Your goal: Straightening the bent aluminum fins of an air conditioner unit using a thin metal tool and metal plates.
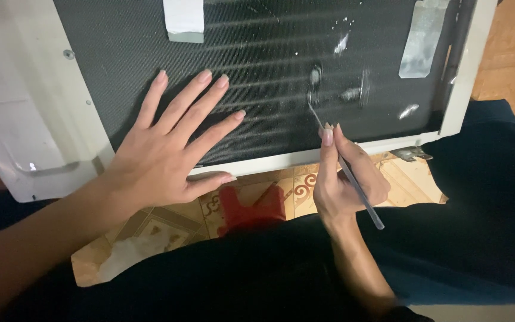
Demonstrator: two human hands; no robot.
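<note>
Thin tool (347, 173) pinched in right hand (347, 185); left hand (168, 155) flat on fins (269, 71).

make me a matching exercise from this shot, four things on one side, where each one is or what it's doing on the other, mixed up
Things:
1. left hand
2. right hand
3. thin metal tool
4. red shape

Places or states:
A. on the patterned floor tile, below the white frame
B. pinched between fingers, tip touching the dark finned panel
C. flat, fingers spread, on the finned panel
D. gripping a tool like a pen, beside the frame's lower edge

Pairs: 1-C, 2-D, 3-B, 4-A
</note>
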